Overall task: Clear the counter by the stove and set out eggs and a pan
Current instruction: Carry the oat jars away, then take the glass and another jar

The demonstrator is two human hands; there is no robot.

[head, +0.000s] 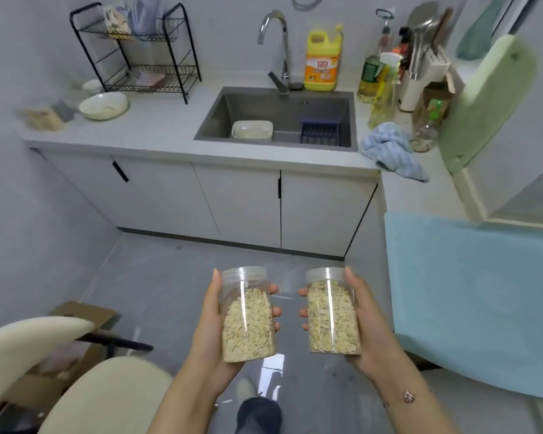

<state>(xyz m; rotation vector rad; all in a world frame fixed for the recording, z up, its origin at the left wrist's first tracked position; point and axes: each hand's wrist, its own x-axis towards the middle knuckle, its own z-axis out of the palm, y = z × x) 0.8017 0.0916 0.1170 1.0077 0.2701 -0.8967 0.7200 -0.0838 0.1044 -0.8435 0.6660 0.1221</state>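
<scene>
Two clear plastic jars of pale flakes, probably oats, ride upright at waist height over the grey floor, one in each hand. Left hand (212, 317) wraps the left jar (247, 313) from its outer side, fingertips curling round the front; right hand (365, 321) clamps the right jar (331, 311) the same way. Both lids are on, both long axes near vertical, and the jars hang just apart from each other.

Ahead and above lies the white countertop (170, 123) with its sink (278, 115), a dish rack (138, 48), a white bowl (103, 105), a yellow detergent bottle (323, 57) and a blue cloth (392, 150). No stove, eggs or pan can be seen.

Judging by the task, the jars are being carried off a counter to be stowed. Bare worktop shows to the left of the sink, on the left hand's side, so that jar would likely land first; where they are bound cannot be told.
</scene>
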